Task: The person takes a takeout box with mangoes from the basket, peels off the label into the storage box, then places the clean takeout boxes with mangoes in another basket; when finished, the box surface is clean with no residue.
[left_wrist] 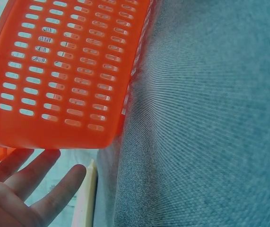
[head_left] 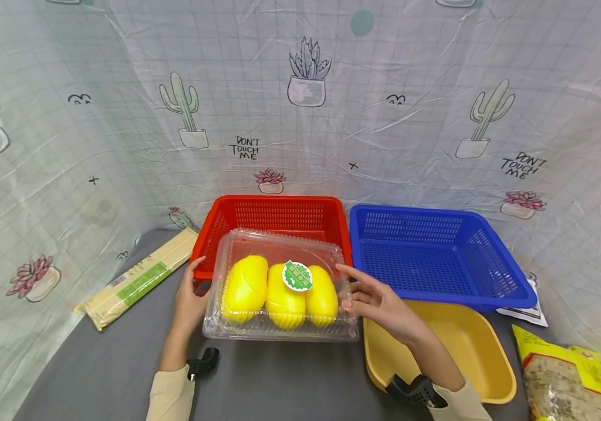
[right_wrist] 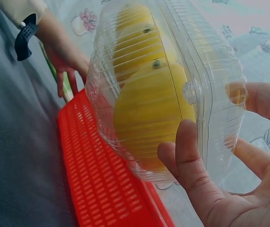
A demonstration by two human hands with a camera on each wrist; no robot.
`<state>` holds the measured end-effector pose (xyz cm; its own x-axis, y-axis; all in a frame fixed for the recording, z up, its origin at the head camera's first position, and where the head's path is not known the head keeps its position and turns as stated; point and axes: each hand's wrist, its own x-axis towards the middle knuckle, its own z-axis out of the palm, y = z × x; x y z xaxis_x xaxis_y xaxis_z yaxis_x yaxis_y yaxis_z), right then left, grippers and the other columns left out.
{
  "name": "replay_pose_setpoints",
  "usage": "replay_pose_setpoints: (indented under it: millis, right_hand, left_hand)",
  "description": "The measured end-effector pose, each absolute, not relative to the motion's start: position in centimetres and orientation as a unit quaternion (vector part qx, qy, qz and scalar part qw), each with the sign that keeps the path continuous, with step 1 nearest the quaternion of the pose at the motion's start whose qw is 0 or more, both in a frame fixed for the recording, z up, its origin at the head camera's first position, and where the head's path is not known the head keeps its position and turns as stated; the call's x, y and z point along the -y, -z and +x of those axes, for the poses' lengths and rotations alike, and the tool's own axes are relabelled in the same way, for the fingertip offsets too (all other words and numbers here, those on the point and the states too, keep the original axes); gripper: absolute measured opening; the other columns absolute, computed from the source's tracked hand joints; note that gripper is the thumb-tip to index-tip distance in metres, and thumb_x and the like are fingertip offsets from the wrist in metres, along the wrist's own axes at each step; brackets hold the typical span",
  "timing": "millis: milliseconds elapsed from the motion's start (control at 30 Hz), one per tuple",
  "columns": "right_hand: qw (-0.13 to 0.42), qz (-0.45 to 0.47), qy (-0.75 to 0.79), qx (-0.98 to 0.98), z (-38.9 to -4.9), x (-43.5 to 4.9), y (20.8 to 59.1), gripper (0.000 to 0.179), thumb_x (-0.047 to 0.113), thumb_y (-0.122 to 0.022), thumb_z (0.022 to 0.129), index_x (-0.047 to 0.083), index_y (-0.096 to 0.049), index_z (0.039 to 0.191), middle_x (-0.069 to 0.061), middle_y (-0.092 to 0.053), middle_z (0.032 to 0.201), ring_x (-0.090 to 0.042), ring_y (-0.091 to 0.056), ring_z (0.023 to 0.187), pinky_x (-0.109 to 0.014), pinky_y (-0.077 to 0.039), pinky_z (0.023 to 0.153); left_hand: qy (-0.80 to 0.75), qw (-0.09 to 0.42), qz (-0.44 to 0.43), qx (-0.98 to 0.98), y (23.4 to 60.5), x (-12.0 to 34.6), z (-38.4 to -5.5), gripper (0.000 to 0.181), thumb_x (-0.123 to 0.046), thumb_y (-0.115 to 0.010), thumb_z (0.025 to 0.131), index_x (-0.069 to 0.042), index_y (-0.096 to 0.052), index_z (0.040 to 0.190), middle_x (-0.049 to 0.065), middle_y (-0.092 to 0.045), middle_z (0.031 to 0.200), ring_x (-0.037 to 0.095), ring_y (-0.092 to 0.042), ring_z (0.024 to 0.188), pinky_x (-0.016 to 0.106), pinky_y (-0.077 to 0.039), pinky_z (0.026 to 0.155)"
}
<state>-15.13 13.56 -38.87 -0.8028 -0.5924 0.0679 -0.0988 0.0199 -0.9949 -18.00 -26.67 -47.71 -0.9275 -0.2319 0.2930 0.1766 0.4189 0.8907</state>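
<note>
A clear plastic clamshell box (head_left: 279, 334) with three yellow fruits (head_left: 286, 295) inside tilts over the front of a red basket (head_left: 279, 200). A round green-and-white sticker (head_left: 297, 276) is on its lid. At the box's right side, my right hand (head_left: 379, 304) pinches the edge, thumb toward me, fingers behind. My left hand (head_left: 190, 304) is by the box's left side, close to the basket's front left corner. In the left wrist view, the left fingers (left_wrist: 61, 196) are spread beside the basket's perforated wall; whether they touch the box cannot be told.
Right of the red basket stands a blue basket (head_left: 442, 295), with a yellow tub (head_left: 490, 356) in front of it. A yellow-topped bag (head_left: 569, 380) lies at the far right. On the left is a long cream packet (head_left: 137, 278). Patterned sheeting (head_left: 332, 146) hangs behind.
</note>
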Motion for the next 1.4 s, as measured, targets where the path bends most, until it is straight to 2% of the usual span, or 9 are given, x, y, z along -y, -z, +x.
replay_pose_setpoints:
  millis: [233, 433, 700, 767, 900, 967, 1067, 1167, 1400]
  right_hand:
    - [0.209, -0.253, 0.655, -0.681, -14.3, -14.1, 39.1, 0.063, 0.009, -0.058, 0.097, 0.016, -0.031, 0.153, -0.022, -0.048, 0.113, -0.019, -0.055, 0.098, -0.029, -0.053, 0.080]
    - [0.217, -0.264, 0.656, -0.673, -13.5, -14.6, 39.4, 0.062, 0.007, -0.056, 0.098, 0.014, -0.031, 0.153, -0.021, -0.047, 0.111, -0.018, -0.054, 0.098, -0.031, -0.053, 0.082]
    - [0.235, -0.254, 0.652, -0.675, -12.7, -14.9, 40.2, 0.061, 0.008, -0.056, 0.098, 0.013, -0.031, 0.153, -0.023, -0.045, 0.115, -0.020, -0.055, 0.100, -0.033, -0.053, 0.085]
    - [0.240, -0.250, 0.655, -0.671, -12.5, -15.0, 40.5, 0.061, 0.008, -0.056, 0.098, 0.013, -0.030, 0.153, -0.024, -0.045, 0.115, -0.021, -0.055, 0.101, -0.033, -0.053, 0.086]
    - [0.249, -0.246, 0.660, -0.665, -11.9, -15.1, 41.1, 0.060, 0.008, -0.055, 0.098, 0.013, -0.030, 0.153, -0.023, -0.046, 0.116, -0.021, -0.055, 0.103, -0.033, -0.053, 0.088]
    - [0.252, -0.244, 0.661, -0.664, -11.7, -15.0, 41.4, 0.061, 0.008, -0.056, 0.098, 0.013, -0.030, 0.153, -0.023, -0.047, 0.116, -0.021, -0.056, 0.102, -0.033, -0.053, 0.088]
    - [0.253, -0.245, 0.661, -0.662, -11.6, -14.9, 41.8, 0.060, 0.008, -0.056, 0.098, 0.013, -0.031, 0.153, -0.025, -0.047, 0.116, -0.019, -0.057, 0.100, -0.033, -0.053, 0.087]
    - [0.254, -0.252, 0.662, -0.659, -11.6, -14.6, 42.4, 0.060, 0.007, -0.056, 0.098, 0.011, -0.032, 0.152, -0.028, -0.048, 0.116, -0.018, -0.058, 0.098, -0.032, -0.054, 0.086]
    - [0.254, -0.257, 0.653, -0.666, -11.6, -13.8, 43.3, 0.060, 0.007, -0.058, 0.097, 0.009, -0.033, 0.152, -0.032, -0.050, 0.112, -0.015, -0.059, 0.095, -0.028, -0.053, 0.082]
  left_hand:
    - [0.538, 0.177, 0.030, 0.824, 47.3, 26.3, -17.5, 0.070, -0.008, -0.073, 0.086, -0.008, -0.036, 0.145, 0.023, -0.044, 0.138, 0.041, -0.051, 0.120, 0.057, -0.043, 0.099]
    - [0.557, 0.168, 0.028, 0.813, 47.3, 26.3, -17.6, 0.072, -0.011, -0.074, 0.087, -0.009, -0.035, 0.147, 0.022, -0.042, 0.141, 0.040, -0.053, 0.118, 0.056, -0.044, 0.099]
    - [0.552, 0.163, 0.029, 0.817, 43.8, 24.7, -15.8, 0.068, -0.005, -0.070, 0.088, 0.004, -0.034, 0.145, 0.032, -0.042, 0.138, 0.044, -0.052, 0.116, 0.057, -0.044, 0.098]
    - [0.547, 0.166, 0.028, 0.820, 44.0, 24.8, -15.9, 0.068, -0.006, -0.070, 0.088, 0.003, -0.035, 0.145, 0.031, -0.044, 0.136, 0.041, -0.054, 0.115, 0.051, -0.047, 0.097]
    - [0.547, 0.168, 0.032, 0.820, 45.6, 25.4, -16.7, 0.070, -0.009, -0.073, 0.087, -0.001, -0.036, 0.146, 0.028, -0.047, 0.134, 0.038, -0.056, 0.113, 0.021, -0.051, 0.089]
    - [0.546, 0.169, 0.035, 0.820, 46.5, 25.8, -17.2, 0.071, -0.011, -0.074, 0.087, -0.005, -0.036, 0.146, 0.025, -0.047, 0.134, 0.037, -0.056, 0.113, 0.016, -0.050, 0.088]
    - [0.549, 0.172, 0.038, 0.817, 47.5, 26.2, -17.8, 0.070, -0.014, -0.075, 0.086, -0.010, -0.037, 0.146, 0.021, -0.047, 0.135, 0.036, -0.056, 0.116, 0.035, -0.051, 0.095]
    - [0.550, 0.178, 0.030, 0.816, 47.7, 26.3, -18.0, 0.070, -0.017, -0.075, 0.087, -0.011, -0.038, 0.145, 0.021, -0.045, 0.137, 0.039, -0.054, 0.119, 0.052, -0.045, 0.099]
    - [0.552, 0.166, 0.031, 0.817, 47.6, 26.4, -17.8, 0.071, -0.023, -0.075, 0.088, -0.013, -0.036, 0.147, 0.019, -0.040, 0.143, 0.040, -0.050, 0.124, 0.054, -0.043, 0.101]
